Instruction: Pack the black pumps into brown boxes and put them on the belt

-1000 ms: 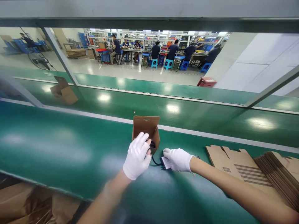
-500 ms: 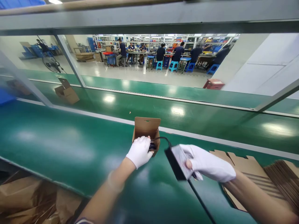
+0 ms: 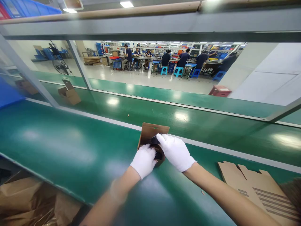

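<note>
The long green desk (image 3: 70,138) runs right across the frame, from the left edge to the right. A big grey frame (image 3: 141,28) of bars stands behind it, near the top. Through the bars, at the upper middle, some people (image 3: 128,55) in dark tops are at a long row of work tables. At the lower left, below the edge of the desk, there is a heap of wrinkly brown stuff (image 3: 35,201) that looks like paper. At the lower right, flat brown cardboard (image 3: 256,182) lies on the desk. In the middle of the frame an open brown box (image 3: 154,128) sits on the desk with its back flap up.

Both hands wear white gloves. The right hand (image 3: 176,152) is at the right side of the box, with its fingers closed on a black block (image 3: 154,140) at the mouth of the box. The left hand (image 3: 143,161) is at the front, with its fingers bent into the box, and I can't tell if it grips anything. Beside its fingers, inside the box, is another black thing (image 3: 158,155).
</note>
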The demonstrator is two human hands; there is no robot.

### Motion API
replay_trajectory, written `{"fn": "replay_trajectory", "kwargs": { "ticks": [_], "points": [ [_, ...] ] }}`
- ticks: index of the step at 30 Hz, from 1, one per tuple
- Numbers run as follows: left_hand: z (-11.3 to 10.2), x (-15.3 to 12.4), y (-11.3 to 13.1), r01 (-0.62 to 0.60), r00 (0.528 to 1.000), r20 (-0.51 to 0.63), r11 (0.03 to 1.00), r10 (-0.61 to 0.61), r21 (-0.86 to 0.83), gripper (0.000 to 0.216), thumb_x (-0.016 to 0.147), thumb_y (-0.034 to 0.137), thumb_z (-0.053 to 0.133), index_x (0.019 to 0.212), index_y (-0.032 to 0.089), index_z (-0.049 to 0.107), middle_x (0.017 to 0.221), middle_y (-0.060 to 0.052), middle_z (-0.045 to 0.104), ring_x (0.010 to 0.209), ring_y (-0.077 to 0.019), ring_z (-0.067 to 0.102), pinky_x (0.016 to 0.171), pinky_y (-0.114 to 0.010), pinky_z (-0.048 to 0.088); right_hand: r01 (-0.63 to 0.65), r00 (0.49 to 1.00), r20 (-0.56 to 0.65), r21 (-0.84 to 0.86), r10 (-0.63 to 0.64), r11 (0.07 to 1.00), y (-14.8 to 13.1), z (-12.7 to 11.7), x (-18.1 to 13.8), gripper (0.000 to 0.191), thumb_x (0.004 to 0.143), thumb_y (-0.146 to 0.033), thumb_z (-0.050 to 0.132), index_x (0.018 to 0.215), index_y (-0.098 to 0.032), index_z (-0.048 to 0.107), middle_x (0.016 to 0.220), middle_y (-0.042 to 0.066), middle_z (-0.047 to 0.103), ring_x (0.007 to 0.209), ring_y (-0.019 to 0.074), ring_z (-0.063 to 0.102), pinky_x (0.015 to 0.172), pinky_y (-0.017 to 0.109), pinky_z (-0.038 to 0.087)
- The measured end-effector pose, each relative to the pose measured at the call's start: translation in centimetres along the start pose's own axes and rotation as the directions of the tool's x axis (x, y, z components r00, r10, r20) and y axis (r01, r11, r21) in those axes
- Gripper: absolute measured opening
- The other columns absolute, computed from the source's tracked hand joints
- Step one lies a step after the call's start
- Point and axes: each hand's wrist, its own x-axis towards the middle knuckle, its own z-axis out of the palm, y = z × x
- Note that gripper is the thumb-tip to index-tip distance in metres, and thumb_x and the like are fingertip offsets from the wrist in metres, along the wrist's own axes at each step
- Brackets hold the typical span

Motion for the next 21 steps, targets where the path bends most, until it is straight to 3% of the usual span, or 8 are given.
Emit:
{"fn": "replay_trajectory", "kwargs": {
  "ticks": [3,7,10,13,15,16,18,21],
  "points": [
    [0.0,-0.4,0.1,0.026,0.999,-0.033,0.997,-0.028,-0.075,0.021,0.077,0.022,0.060,0.096,0.015,0.056,0.103,-0.012,0.062,0.108,-0.0286,0.052,0.093,-0.043,0.045,0.007,0.973,0.229,-0.112,0.019,0.994,-2.1,-1.6,1.9,0.025,0.088,-0.010,0.035,0.105,-0.014,0.052,0.091,0.014,0.061,0.077,0.0257,0.063,0.061,0.033,0.047],
    [0.3,-1.8,0.1,0.067,0.992,-0.101,0.987,-0.082,-0.145,0.015,0.081,0.016,0.054,0.095,0.018,0.055,0.109,-0.009,0.060,0.103,-0.0245,0.056,0.085,-0.039,0.051,0.049,0.901,0.433,-0.042,-0.026,0.998,-3.7,-1.0,4.3,0.021,0.087,-0.010,0.040,0.101,-0.008,0.055,0.093,0.018,0.062,0.084,0.0262,0.064,0.069,0.035,0.049],
    [1.0,-3.2,-0.1,-0.033,0.972,-0.236,0.993,0.005,-0.117,0.020,0.082,0.013,0.050,0.102,0.017,0.054,0.108,-0.010,0.061,0.101,-0.0253,0.057,0.084,-0.041,0.052,0.113,0.834,0.541,0.021,-0.106,0.993,-3.6,-0.4,4.5,0.018,0.081,-0.012,0.053,0.097,-0.008,0.060,0.089,0.017,0.065,0.081,0.0256,0.065,0.067,0.032,0.050],
    [1.8,-4.7,-0.6,-0.183,0.845,-0.524,0.978,0.105,-0.100,0.039,0.082,0.011,0.050,0.120,0.017,0.046,0.114,-0.011,0.060,0.108,-0.0255,0.054,0.087,-0.040,0.050,0.150,0.789,0.595,0.057,-0.154,0.987,-3.0,-1.5,3.6,0.030,0.075,-0.010,0.059,0.105,-0.008,0.059,0.090,0.015,0.066,0.078,0.0258,0.066,0.067,0.033,0.051],
    [2.4,-5.4,-1.6,-0.157,0.742,-0.670,0.975,0.010,-0.159,0.042,0.082,0.014,0.053,0.122,0.019,0.044,0.112,-0.011,0.059,0.108,-0.0250,0.054,0.089,-0.041,0.049,0.182,0.749,0.637,0.066,-0.182,0.981,-2.8,-2.7,2.9,0.038,0.074,-0.006,0.057,0.111,-0.008,0.058,0.094,0.015,0.066,0.078,0.0264,0.066,0.067,0.034,0.052],
    [2.7,-5.5,-2.3,-0.108,0.721,-0.688,0.970,-0.074,-0.218,0.045,0.081,0.018,0.057,0.124,0.019,0.043,0.113,-0.012,0.057,0.109,-0.0257,0.053,0.091,-0.043,0.048,0.203,0.717,0.669,0.066,-0.195,0.977,-2.8,-3.2,2.7,0.039,0.073,-0.005,0.057,0.112,-0.008,0.058,0.095,0.016,0.066,0.080,0.0272,0.066,0.067,0.035,0.052],
    [3.1,-5.3,-3.9,0.013,0.775,-0.585,0.931,-0.239,-0.364,0.062,0.076,0.028,0.065,0.130,0.018,0.036,0.123,-0.015,0.051,0.116,-0.0294,0.048,0.097,-0.049,0.044,0.244,0.642,0.737,0.065,-0.212,0.967,-2.9,-3.6,2.9,0.039,0.070,-0.004,0.059,0.109,-0.008,0.060,0.094,0.017,0.066,0.082,0.0291,0.066,0.068,0.037,0.052],
    [3.7,-3.9,-6.4,0.163,0.919,-0.213,0.813,-0.331,-0.559,0.093,0.064,0.033,0.074,0.139,0.017,0.022,0.139,-0.018,0.037,0.130,-0.0354,0.035,0.104,-0.055,0.035,0.275,0.579,0.779,0.091,-0.241,0.957,-3.3,-2.9,4.6,0.044,0.067,-0.011,0.065,0.111,-0.010,0.061,0.091,0.016,0.067,0.082,0.0290,0.066,0.070,0.037,0.051]
  ]
}}
